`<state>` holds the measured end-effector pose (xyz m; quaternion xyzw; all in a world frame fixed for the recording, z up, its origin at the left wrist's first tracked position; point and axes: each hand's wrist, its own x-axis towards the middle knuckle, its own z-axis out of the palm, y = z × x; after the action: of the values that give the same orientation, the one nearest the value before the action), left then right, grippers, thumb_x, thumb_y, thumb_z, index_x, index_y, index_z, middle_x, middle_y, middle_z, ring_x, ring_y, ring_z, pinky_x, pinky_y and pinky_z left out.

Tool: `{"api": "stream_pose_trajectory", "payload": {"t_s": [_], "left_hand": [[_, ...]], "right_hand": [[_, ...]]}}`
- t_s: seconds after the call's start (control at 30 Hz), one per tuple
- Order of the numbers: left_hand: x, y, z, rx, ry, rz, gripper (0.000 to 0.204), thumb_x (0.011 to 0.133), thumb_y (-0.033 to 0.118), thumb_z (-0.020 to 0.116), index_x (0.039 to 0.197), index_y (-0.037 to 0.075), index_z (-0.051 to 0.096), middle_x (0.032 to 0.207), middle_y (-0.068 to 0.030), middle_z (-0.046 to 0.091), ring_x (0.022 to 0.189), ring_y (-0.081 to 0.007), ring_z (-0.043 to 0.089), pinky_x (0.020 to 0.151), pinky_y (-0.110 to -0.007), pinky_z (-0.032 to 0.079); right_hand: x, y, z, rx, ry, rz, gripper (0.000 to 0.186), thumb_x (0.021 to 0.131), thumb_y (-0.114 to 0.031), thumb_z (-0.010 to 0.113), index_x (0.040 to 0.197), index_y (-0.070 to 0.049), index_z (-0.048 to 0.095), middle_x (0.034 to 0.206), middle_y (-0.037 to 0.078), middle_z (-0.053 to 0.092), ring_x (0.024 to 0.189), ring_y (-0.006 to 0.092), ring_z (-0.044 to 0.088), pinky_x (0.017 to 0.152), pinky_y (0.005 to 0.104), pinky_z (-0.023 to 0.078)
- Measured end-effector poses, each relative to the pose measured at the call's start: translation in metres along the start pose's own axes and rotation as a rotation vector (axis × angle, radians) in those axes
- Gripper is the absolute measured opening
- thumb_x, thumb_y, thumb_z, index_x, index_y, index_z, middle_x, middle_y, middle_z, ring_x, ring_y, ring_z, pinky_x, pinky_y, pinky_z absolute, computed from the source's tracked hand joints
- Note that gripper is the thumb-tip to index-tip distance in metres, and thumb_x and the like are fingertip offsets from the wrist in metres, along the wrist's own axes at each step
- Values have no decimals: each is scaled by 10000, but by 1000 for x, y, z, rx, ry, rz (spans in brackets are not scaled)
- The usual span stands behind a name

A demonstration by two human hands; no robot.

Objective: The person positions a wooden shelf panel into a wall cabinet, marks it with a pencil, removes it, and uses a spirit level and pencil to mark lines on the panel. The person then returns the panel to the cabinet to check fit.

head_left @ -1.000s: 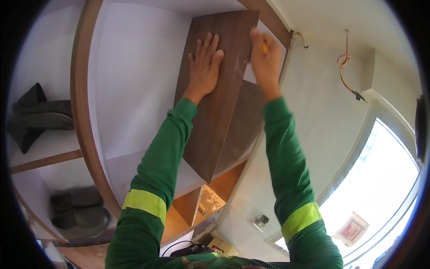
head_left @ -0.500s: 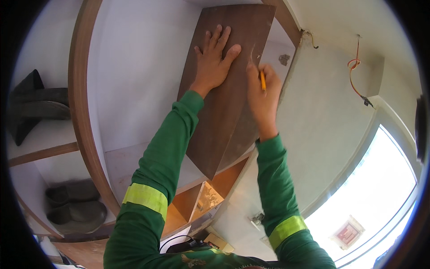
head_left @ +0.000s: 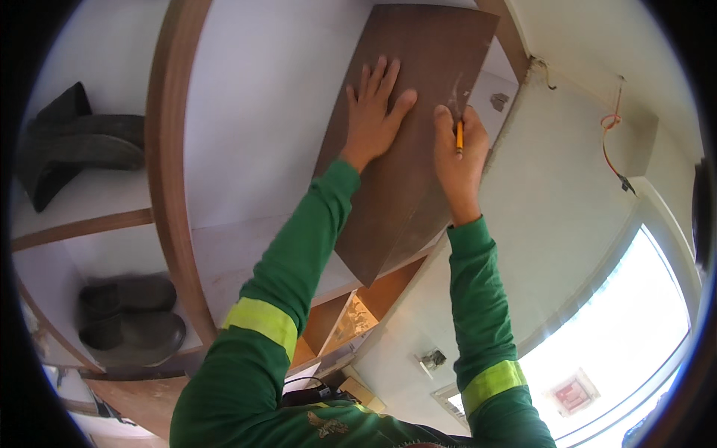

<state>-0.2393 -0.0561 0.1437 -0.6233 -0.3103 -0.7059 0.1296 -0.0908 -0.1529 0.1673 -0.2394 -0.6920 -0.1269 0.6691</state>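
A dark brown wood-grain panel [head_left: 388, 194] stands tilted across the opening of a white-lined cabinet. My left hand [head_left: 373, 116] lies flat on its upper part, fingers spread. At the panel's right edge, my right hand [head_left: 464, 168] is closed on a yellow pencil [head_left: 459, 140]. The pencil's back end points down toward my wrist, and its tip is hidden by my fingers. Pale scuff marks show on the panel just above the right thumb.
Black boots [head_left: 86, 145] and dark clogs [head_left: 133, 317] sit on shelves at the left, beyond a brown upright [head_left: 168, 142]. Wires [head_left: 612, 123] hang from the wall at upper right. A bright window [head_left: 624, 321] is at lower right, with a wall box [head_left: 432, 360] nearer.
The whole scene has shifted to the right in the view. My left hand stays flat on the panel. My right hand has turned a little, and the pencil appears more upright.
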Motion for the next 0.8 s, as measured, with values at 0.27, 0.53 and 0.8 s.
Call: {"api": "stream_pose_trajectory", "payload": {"t_s": [0.27,0.53,0.8], "left_hand": [[-77,-33,-14,-54,-34,-210,809,1052,648,399,1666,141,258,1741,-155,173,1613,-373,93,1276,-583,45],[-176,-47,-12,-29,-48,-662,874,1032,719,348,1683,160,176,1747,-166,96,1613,-375,53,1238,-672,21],[-201,-59,-22,-51,-329,-749,1163,920,861,404,1674,129,-94,1736,-206,-117,1592,-445,-123,1208,-723,35]], "right_hand": [[-51,-1,16,-58,86,-16,297,1021,-172,670,922,-2,448,728,105,471,653,155,397,598,316,416],[-75,-3,20,14,93,54,234,1023,-133,666,988,12,486,788,88,518,711,152,465,660,291,458],[-74,17,25,2,183,-62,203,990,-113,694,1011,0,527,761,135,527,638,265,516,615,356,465]]}}
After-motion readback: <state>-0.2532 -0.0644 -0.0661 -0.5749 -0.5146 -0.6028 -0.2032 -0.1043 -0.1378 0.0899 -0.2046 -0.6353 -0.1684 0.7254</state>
